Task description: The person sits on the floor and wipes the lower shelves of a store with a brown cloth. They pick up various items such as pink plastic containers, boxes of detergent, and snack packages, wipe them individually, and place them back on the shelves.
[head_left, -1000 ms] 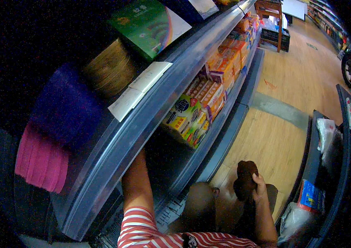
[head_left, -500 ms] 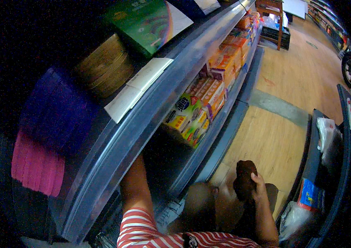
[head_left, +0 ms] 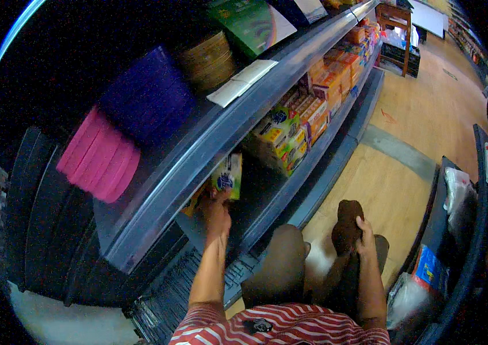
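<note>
My left hand (head_left: 218, 213) reaches into the lower shelf, its fingers at the near end of a green, white and yellow box (head_left: 233, 171). It seems to grip that box, though the shelf above hides part of it. Farther along the same shelf stands a stack of similar green and yellow boxes (head_left: 281, 131). Over my knees, my right hand (head_left: 364, 234) is closed on a dark brown, soft-looking cloth (head_left: 348, 221), bunched up with the thumb on top.
Above the boxes, the upper shelf (head_left: 183, 178) carries pink stacked items (head_left: 99, 156), dark blue ones (head_left: 147, 95) and a green box (head_left: 252, 26). Orange boxes (head_left: 336, 75) continue along the lower shelf. Packaged goods (head_left: 432, 267) lie on a low shelf to the right, across the wooden floor (head_left: 393, 178).
My left hand, hidden inside the shelf before, now shows with a green and yellow box at its fingers. The view has shifted, and my right hand still holds the brown cloth.
</note>
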A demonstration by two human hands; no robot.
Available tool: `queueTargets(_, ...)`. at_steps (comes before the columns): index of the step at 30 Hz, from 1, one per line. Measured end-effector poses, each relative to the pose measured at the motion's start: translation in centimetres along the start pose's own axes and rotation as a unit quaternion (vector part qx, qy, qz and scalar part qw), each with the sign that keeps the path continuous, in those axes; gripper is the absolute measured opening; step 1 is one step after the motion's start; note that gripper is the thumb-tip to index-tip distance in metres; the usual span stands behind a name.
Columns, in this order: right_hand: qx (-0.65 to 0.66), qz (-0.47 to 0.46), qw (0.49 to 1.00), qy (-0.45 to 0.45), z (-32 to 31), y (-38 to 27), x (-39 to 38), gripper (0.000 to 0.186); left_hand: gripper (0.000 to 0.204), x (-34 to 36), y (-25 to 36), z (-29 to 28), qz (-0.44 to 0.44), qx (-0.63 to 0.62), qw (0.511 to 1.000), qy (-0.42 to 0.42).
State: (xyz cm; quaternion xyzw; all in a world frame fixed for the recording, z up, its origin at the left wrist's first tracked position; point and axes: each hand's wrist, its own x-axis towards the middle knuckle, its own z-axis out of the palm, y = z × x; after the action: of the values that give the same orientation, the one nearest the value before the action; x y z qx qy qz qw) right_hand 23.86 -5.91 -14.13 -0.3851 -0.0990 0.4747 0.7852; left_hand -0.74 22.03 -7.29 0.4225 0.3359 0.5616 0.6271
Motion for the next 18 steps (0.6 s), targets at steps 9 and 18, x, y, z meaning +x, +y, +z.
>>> queueTargets(9, 0.054, -0.072, 0.995, 0.044, 0.0, -1.0, -4.5, 0.040, 0.041, -15.2, 4.3, 4.9, -0.287, -0.224, 0.915, -0.172)
queueTargets(18, -0.142, -0.239, 0.961, 0.007, 10.6, -2.7, -12.6, 0.056, 0.045, -19.7, 3.3, 7.1, -0.393, -0.285, 0.841, -0.239)
